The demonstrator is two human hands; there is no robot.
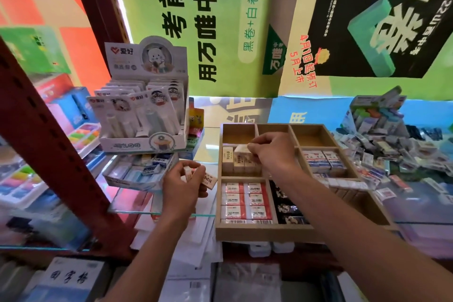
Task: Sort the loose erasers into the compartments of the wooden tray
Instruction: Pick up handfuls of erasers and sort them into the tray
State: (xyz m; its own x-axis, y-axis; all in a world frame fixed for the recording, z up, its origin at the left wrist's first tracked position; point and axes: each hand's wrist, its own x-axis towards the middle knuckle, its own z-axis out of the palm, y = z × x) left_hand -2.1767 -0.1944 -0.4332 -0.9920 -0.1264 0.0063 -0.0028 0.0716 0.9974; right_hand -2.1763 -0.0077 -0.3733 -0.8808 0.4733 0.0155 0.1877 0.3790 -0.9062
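Note:
A wooden tray point(264, 230) with several compartments rests on a glass shelf. My right hand point(270, 153) pinches a cream eraser point(241, 150) over the middle-left compartment, where other cream erasers point(231, 162) stand in a row. My left hand point(182, 185) is left of the tray and holds a few cream erasers point(208, 179). Red-and-white 2B erasers point(245, 200) fill the front-left compartment, black ones point(286, 206) the front-middle, and blue-and-white ones point(322, 160) the middle-right. The three back compartments look bare.
A heap of loose wrapped erasers point(397, 149) lies right of the tray. A white display box of carded items point(144, 115) stands at the left over a box of blue erasers point(139, 170). A dark red shelf post point(56, 144) runs along the left. Posters hang behind.

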